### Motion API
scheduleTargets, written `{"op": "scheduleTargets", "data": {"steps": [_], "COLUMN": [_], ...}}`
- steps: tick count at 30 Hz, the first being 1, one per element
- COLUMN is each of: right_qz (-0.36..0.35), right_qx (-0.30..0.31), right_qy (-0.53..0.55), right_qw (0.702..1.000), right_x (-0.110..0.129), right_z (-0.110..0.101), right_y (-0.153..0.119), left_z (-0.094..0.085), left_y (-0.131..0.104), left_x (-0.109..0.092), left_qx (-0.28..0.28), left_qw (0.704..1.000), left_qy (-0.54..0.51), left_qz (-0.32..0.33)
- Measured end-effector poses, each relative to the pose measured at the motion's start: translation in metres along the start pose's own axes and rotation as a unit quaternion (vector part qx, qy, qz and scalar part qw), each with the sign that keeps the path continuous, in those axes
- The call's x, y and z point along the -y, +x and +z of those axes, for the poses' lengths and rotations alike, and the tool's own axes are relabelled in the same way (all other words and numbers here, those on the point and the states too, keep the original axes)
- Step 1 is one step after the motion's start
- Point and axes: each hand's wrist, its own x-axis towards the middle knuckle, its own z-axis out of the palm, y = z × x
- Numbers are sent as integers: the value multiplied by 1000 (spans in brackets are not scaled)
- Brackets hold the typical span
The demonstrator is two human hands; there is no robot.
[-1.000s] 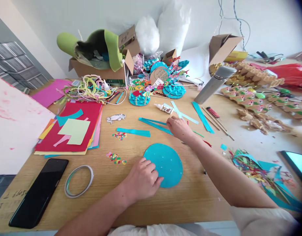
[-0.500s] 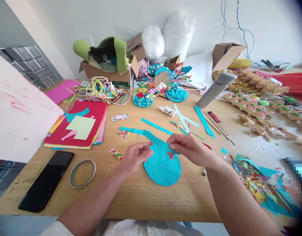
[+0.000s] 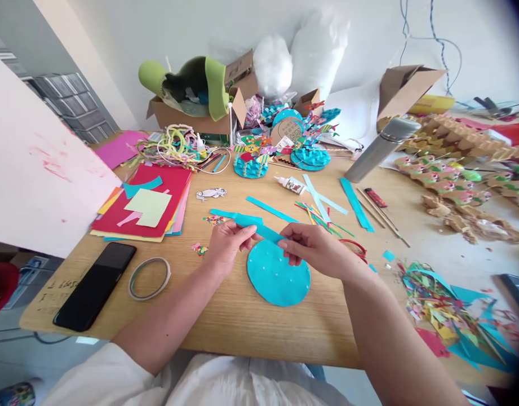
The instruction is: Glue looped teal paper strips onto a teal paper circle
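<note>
A blue paper strip (image 3: 263,230) is stretched between my two hands above the table. My left hand (image 3: 230,243) pinches its left end between thumb and fingers. At the strip's right end, my right hand (image 3: 306,247) is closed on it. Just below lies a round blue disc (image 3: 278,279) dotted with small white spots; its top edge is partly hidden by my hands. Behind the held strip, more blue strips (image 3: 271,208) lie flat on the wood. Small heaps of colourful paper bits (image 3: 199,248) sit left of my left hand.
A phone (image 3: 96,285) and a tape roll (image 3: 150,278) lie at the left, near stacked coloured paper (image 3: 151,177). A glue bottle (image 3: 292,185) and a steel flask (image 3: 381,149) are farther back. Red-handled scissors (image 3: 355,248) lie beyond my right wrist, with paper scraps (image 3: 437,304) at the right.
My left hand has moved up and left and now grips the strip's left end, which was free before. The camera view has shifted slightly.
</note>
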Motion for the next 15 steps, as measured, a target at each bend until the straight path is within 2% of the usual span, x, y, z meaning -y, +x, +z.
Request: {"op": "scheduleTargets", "data": {"steps": [3,7,11,15], "right_qz": [27,46,22,31], "right_qx": [-62,-75,-100,-102], "right_qy": [-73,-120,-124,-89], "right_qw": [995,989,987,990], "right_x": [2,-7,-21,-31], "right_z": [-2,-6,-6,-3], "right_y": [1,-2,-4,-4], "left_z": [4,1,-6,-13], "left_y": [6,15,22,27], "left_x": [5,13,28,39], "left_qx": [-7,-17,-14,3], "left_qw": [1000,999,991,984], "left_qy": [23,43,124,168], "left_qz": [17,14,54,67]}}
